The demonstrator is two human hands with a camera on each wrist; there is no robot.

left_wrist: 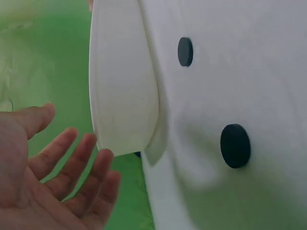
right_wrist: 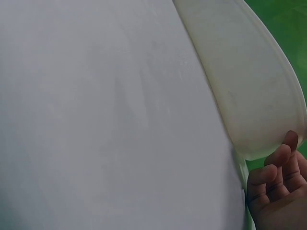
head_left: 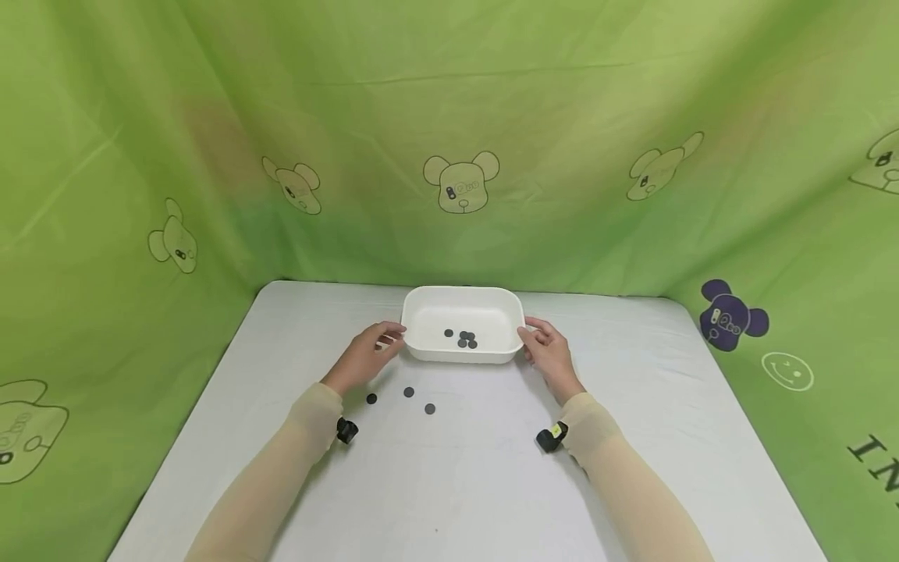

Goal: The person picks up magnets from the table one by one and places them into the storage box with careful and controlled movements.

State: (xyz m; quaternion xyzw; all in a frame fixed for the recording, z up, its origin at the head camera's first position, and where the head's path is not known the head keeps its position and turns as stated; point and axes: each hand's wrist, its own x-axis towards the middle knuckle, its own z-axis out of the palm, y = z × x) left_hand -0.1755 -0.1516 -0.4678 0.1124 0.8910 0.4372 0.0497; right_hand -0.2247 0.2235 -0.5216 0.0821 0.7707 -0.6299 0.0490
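A white rectangular tub stands toward the far side of the table, with several small dark round discs on its floor. My left hand is at the tub's left end, fingertips close to the rim. In the left wrist view its fingers are spread and relaxed, with nothing held. At the tub's right end is my right hand, loosely bent. Its fingertips meet the tub's end near the rim in the right wrist view. Three more dark discs lie on the table near my left wrist.
White cloth covers the table. Green curtains with printed bear heads hang behind it and along both sides. Each wrist carries a small black camera.
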